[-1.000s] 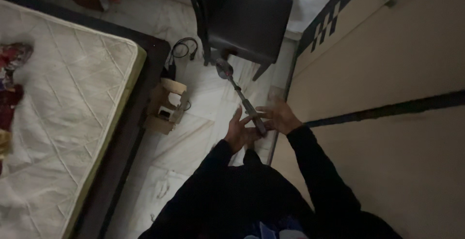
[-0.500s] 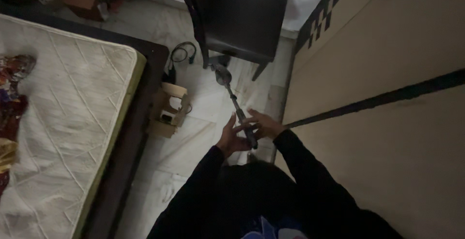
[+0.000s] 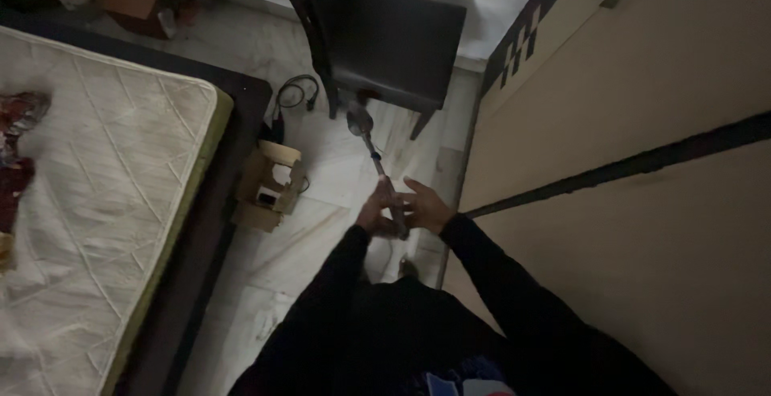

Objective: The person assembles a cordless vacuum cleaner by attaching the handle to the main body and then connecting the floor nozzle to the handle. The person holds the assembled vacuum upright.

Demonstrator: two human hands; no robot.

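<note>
Rod (image 3: 377,163) now nearer the chair (image 3: 397,38); left hand (image 3: 374,213) and right hand (image 3: 426,207) closed tighter around its grip, fingers less spread than before.

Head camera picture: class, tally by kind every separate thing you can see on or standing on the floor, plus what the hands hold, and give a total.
Chair: 1
Mattress: 1
Cardboard box: 1
Black cable: 1
Rod-like tool, between left hand and right hand: 1
Total: 5

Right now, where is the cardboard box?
In the head view, the cardboard box sits on the floor left of both hands, beside the bed frame.
</note>
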